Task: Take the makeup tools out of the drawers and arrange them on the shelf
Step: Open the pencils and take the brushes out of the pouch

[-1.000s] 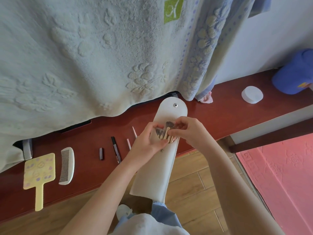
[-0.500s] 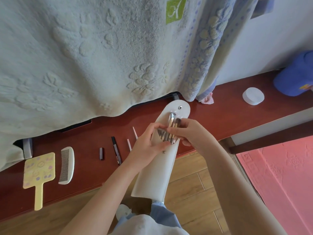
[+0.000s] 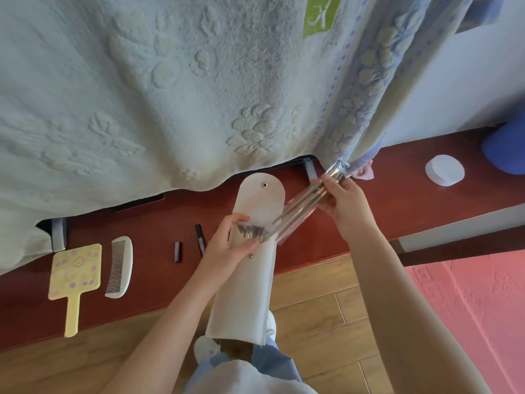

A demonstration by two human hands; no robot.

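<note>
My left hand [image 3: 231,245] grips the mouth of a long white pouch [image 3: 244,291] with an open snap flap, held over the edge of the dark red shelf [image 3: 397,200]. My right hand [image 3: 342,204] is closed on a bundle of makeup brushes [image 3: 301,207] in a clear sleeve, drawn up and right, mostly out of the pouch. More brush ends show inside the pouch mouth. On the shelf lie a yellow hand mirror [image 3: 74,275], a white comb [image 3: 119,265], a short dark tube [image 3: 177,251] and a dark pencil [image 3: 199,240].
A large pale towel [image 3: 170,95] and a blue-patterned towel [image 3: 366,89] hang down over the back of the shelf. A white round jar [image 3: 444,169] and a blue object [image 3: 508,149] sit at the right. Wooden floor and a pink mat [image 3: 468,308] lie below.
My right hand has pulled the brush bundle up and to the right, out of the pouch. My left hand still holds the pouch mouth.
</note>
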